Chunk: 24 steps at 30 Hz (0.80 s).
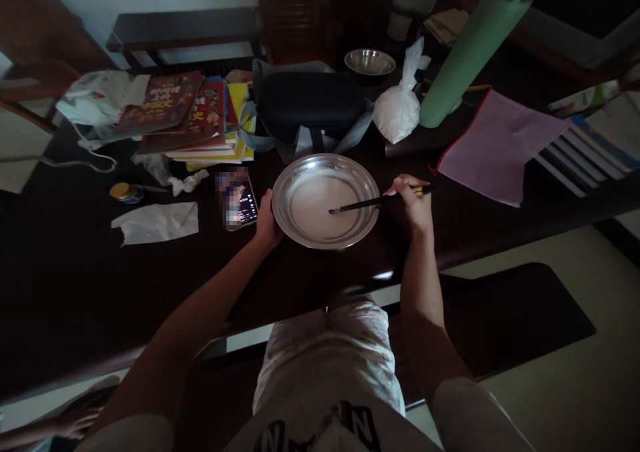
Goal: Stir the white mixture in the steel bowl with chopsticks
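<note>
A round steel basin [296, 227] holding a white liquid stands on the dark table in front of me. My left hand [266, 224] grips its left rim. In my right hand [413, 204] I hold dark chopsticks [367, 203] by their far end; their tips dip into the white liquid near the basin's middle. A phone [239, 201] with a lit screen lies just left of my left hand.
A stack of books [196, 115], a black case [307, 100], a tied white bag [399, 109], a green bottle [467, 55] and a small steel bowl [370, 61] stand behind the basin. A pink pouch [493, 147] lies right. Crumpled tissues [156, 222] and a small jar [123, 192] lie left.
</note>
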Each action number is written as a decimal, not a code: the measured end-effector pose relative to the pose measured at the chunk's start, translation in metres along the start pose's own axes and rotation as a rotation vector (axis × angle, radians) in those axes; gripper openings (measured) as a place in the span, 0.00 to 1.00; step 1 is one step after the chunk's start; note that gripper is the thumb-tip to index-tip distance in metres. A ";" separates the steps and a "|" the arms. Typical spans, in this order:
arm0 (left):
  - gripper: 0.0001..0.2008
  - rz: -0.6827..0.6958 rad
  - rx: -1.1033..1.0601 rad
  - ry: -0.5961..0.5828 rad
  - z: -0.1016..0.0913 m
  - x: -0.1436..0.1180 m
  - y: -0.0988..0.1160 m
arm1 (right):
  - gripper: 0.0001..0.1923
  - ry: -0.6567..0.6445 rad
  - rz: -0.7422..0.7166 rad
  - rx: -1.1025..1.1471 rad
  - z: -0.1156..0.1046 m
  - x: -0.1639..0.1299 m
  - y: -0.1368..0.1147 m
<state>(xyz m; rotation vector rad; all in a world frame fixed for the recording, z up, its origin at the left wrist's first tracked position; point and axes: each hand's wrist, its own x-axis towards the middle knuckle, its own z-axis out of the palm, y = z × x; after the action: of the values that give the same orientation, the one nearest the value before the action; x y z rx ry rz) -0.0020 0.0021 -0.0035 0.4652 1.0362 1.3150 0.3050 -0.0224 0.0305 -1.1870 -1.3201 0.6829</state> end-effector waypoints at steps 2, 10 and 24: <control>0.17 0.008 0.004 0.001 0.000 0.000 0.000 | 0.27 -0.074 -0.006 -0.003 0.001 0.000 0.000; 0.19 0.018 0.021 -0.006 -0.001 0.001 0.000 | 0.27 0.000 -0.003 -0.013 -0.001 0.000 0.002; 0.17 0.004 0.015 0.005 -0.001 0.001 0.000 | 0.26 -0.084 0.002 0.018 0.002 0.000 -0.001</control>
<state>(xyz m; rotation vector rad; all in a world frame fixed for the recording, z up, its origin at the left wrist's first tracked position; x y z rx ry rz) -0.0029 0.0025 -0.0041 0.4760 1.0506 1.3129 0.3030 -0.0224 0.0311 -1.1558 -1.3803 0.7517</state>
